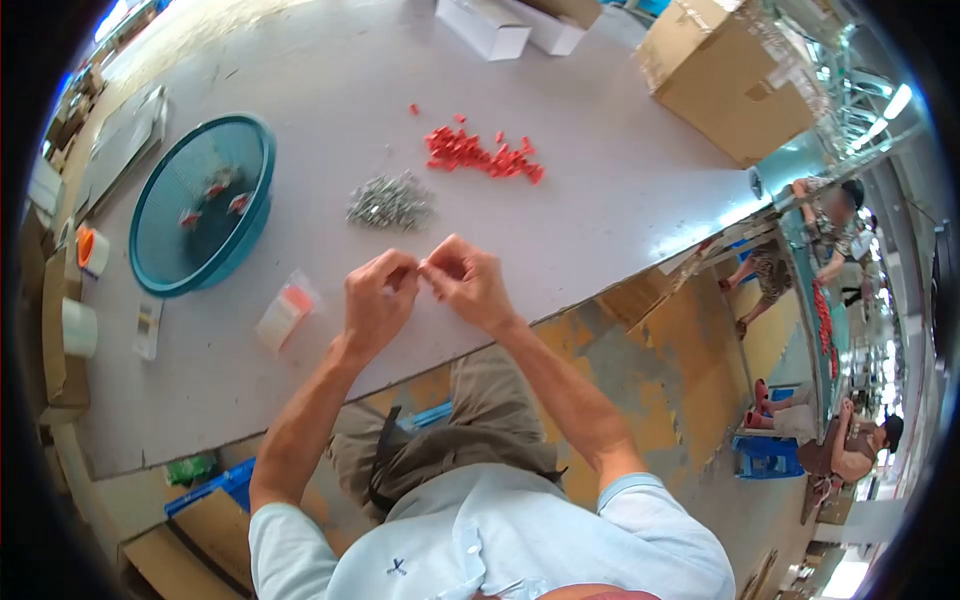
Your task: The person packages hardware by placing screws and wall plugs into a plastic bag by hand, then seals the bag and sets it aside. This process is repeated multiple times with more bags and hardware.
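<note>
My left hand [378,298] and my right hand [470,287] meet over the table near its front edge. Thumbs and fingertips of both are pinched together, almost touching; whatever lies between them is too small to make out. Just beyond the hands is a heap of small silvery metal pieces [390,203]. Behind it, a little to the right, spreads a pile of small red pieces [485,155]. Left of my left hand lies a clear plastic bag [288,315] with something red and white in it. A teal mesh basket [262,200] farther left holds several small red-and-clear packets.
A cardboard box [735,85] stands at the table's back right, white boxes [485,28] at the back. Tape rolls [92,250] and a small clear packet [147,328] lie at the left. Two people [835,225] sit along another table at the right.
</note>
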A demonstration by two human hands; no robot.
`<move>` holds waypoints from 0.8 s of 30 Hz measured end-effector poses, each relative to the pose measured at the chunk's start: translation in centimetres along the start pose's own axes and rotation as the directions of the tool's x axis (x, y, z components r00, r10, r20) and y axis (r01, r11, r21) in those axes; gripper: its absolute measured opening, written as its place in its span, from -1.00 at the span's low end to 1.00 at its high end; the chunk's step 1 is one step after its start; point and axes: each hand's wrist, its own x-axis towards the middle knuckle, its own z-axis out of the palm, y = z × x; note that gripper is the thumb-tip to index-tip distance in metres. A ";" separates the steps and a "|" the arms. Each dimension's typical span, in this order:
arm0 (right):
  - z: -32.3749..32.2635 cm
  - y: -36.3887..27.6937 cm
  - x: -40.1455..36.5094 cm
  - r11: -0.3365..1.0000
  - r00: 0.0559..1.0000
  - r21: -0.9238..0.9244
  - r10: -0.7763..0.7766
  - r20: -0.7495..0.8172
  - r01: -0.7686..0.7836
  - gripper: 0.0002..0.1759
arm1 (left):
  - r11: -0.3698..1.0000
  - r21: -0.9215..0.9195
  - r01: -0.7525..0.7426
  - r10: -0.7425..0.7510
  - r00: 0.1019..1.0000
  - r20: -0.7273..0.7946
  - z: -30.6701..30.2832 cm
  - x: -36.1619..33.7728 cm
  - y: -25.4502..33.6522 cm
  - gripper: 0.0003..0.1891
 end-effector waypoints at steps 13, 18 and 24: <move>-5.5 -4.5 15.5 0.744 0.954 -0.611 -0.292 0.068 0.271 -0.81 | 0.972 -0.219 0.087 -0.101 0.994 -0.052 0.4 0.6 -1.0 -0.95; -5.3 -1.1 29.2 0.535 0.973 -0.814 -0.161 0.164 0.225 -0.64 | 0.970 -0.230 0.079 -0.097 0.993 -0.067 0.0 1.2 -0.7 -0.95; -2.7 4.8 36.7 0.307 0.910 -0.858 -0.187 0.370 0.412 -0.64 | 0.952 -0.252 0.172 -0.183 0.983 -0.023 -0.7 2.0 -1.1 -0.97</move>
